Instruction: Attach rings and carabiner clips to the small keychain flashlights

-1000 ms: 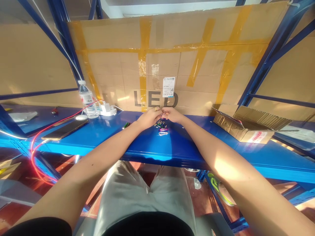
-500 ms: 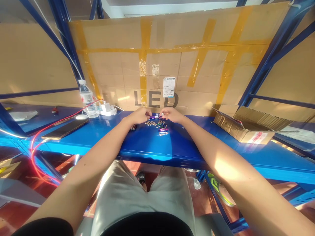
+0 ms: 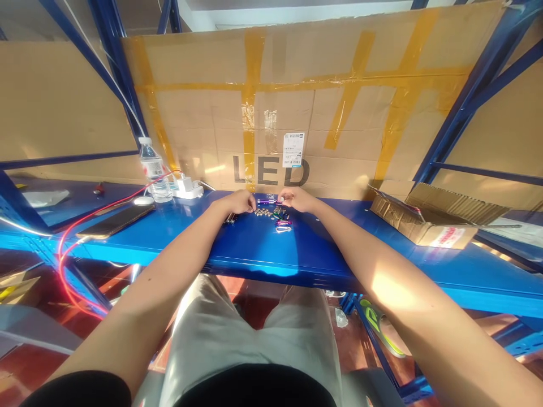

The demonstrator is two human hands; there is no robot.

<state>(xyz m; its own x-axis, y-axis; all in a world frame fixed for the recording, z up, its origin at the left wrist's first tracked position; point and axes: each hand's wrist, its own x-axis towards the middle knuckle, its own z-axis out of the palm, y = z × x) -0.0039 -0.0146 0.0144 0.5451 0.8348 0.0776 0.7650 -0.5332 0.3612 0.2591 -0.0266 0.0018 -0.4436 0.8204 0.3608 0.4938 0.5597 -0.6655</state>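
Note:
My left hand [image 3: 240,201] and my right hand [image 3: 294,199] rest on the blue shelf [image 3: 297,249], both pinched on the ends of a small purple metal piece [image 3: 267,202] held level between them. Just in front of my fingers lies a little heap of small coloured metal parts [image 3: 278,216], some gold, some green and pink. A dark slim piece [image 3: 230,220] lies beside my left wrist. My fingers are curled and partly hide the ends of the purple piece.
A water bottle [image 3: 153,171], a white charger block [image 3: 185,187], a phone [image 3: 115,221] with a red cable [image 3: 68,249] sit at left. An open cardboard box [image 3: 432,218] lies at right. A taped cardboard sheet marked LED [image 3: 271,113] stands behind.
My hands have drawn apart from being joined over the heap, and the purple piece now stretches between them. A row of small gold parts has come into view.

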